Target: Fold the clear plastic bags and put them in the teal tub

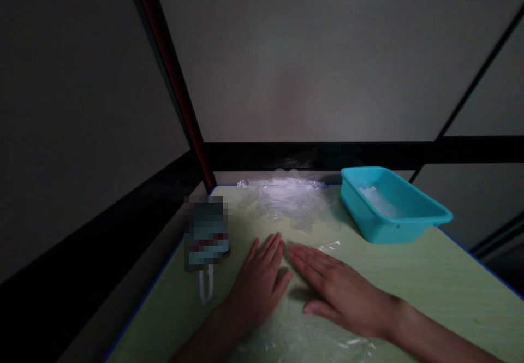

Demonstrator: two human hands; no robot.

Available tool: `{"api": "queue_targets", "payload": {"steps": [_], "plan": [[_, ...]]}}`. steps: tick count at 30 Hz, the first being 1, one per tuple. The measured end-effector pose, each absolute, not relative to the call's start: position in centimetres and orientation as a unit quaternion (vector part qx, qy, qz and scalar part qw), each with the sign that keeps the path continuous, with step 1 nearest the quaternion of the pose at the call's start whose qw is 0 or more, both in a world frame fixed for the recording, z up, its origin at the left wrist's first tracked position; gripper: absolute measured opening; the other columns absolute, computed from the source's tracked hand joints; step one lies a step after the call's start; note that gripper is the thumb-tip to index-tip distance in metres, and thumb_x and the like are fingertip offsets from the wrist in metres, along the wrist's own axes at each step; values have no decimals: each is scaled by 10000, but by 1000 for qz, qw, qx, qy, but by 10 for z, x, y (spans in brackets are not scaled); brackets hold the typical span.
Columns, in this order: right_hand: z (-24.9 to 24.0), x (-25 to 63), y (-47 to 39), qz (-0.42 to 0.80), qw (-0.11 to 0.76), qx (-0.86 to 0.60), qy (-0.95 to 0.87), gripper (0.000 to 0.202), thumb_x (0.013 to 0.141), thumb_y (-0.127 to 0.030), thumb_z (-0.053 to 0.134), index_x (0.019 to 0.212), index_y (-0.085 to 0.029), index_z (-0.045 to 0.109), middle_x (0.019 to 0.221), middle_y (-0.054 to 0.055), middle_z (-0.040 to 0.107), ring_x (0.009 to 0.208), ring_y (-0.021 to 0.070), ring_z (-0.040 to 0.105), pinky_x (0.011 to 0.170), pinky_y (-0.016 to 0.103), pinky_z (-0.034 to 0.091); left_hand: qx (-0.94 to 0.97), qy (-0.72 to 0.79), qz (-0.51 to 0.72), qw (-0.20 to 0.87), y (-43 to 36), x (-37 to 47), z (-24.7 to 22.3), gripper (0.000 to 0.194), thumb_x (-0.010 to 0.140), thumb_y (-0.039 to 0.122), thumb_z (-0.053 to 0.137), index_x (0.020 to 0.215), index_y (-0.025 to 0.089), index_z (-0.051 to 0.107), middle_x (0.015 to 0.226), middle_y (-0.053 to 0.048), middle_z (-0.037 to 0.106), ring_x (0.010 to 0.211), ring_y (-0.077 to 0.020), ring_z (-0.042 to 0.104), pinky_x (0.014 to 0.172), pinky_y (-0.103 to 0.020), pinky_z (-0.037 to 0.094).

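Observation:
A clear plastic bag (303,333) lies spread on the light green table (426,281), partly covered by my hands. My left hand (262,278) rests flat on it, fingers stretched forward. From the right, my right hand (339,286) also lies flat, with its fingers together and its thumb apart. The fingertips of the two hands come close to each other without touching. A shiny bit of the clear plastic shows just beyond the right fingers. Neither hand grips anything.
A pile of clear plastic bags (286,196) lies at the table's far edge. At the right stands a turquoise basin (397,229) with a clear plastic packet (379,200) inside. A blurred-out phone-like object (207,232) with a white strap (207,286) sits at the left.

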State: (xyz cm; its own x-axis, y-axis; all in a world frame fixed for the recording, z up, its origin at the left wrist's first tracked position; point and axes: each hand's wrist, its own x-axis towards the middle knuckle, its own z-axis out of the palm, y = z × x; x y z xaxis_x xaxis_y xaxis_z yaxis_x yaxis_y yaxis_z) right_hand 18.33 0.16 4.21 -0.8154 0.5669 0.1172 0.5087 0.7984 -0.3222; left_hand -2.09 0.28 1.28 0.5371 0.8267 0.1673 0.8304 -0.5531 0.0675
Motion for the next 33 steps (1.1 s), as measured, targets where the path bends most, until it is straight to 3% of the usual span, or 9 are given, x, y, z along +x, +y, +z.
{"api": "queue_targets", "payload": {"steps": [9,17,26,33], "plan": [[19,180,12,138,66,-288,-945,693,880,-534,308,1401,-142,74,1442,110,110,1321,224,93,1080,414,132,-871,-485,-74,29,0,-22,6,597,870,419,368,1333,54,277,1415,-169,238,1313,-247,159,1048,-436,203],[15,212,17,101,89,-329,-935,647,889,-481,346,1401,-191,75,1440,66,140,1316,228,124,1069,434,169,-864,-501,-52,20,-1,-19,13,628,861,452,371,1342,62,263,1422,-158,216,1312,-271,153,1038,-478,197],[10,234,20,74,85,-376,-920,642,889,-478,346,1400,-184,90,1441,73,140,1313,244,126,1053,460,202,-857,-512,-53,-10,0,-20,11,635,858,427,389,1349,52,241,1429,-149,187,1316,-263,134,1043,-491,183],[18,239,22,90,107,-415,-899,621,900,-458,321,1401,-153,115,1445,88,129,1314,238,139,1054,442,212,-836,-536,-113,-25,4,-21,21,504,881,293,337,1320,48,301,1403,-152,280,1303,-236,210,1042,-479,206]]}}
